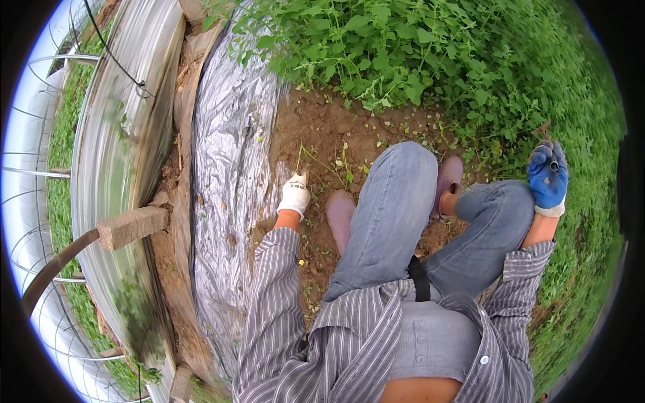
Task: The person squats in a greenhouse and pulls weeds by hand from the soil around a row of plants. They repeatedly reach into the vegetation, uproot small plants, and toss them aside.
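Observation:
My left hand [294,195], in a white glove with a coated palm, is low over the bare soil beside the silvery plastic sheet. Its fingers are closed around the end of a thin green weed [311,156], whose stem bends away over the ground. At the right, beside my bent knee, my right hand [547,178] wears a blue-coated glove. It grips a small hand tool [541,129] with a rusty metal end and a dark round handle end between the fingers. Its exact kind is hard to make out.
Dense leafy green plants [430,47] fill the far side and the right. Silvery plastic sheeting [232,134] runs along the left, beside clear greenhouse film [127,101] and a concrete block [133,227]. My pink shoes [340,218] stand on brown soil [309,117] with scattered small weeds.

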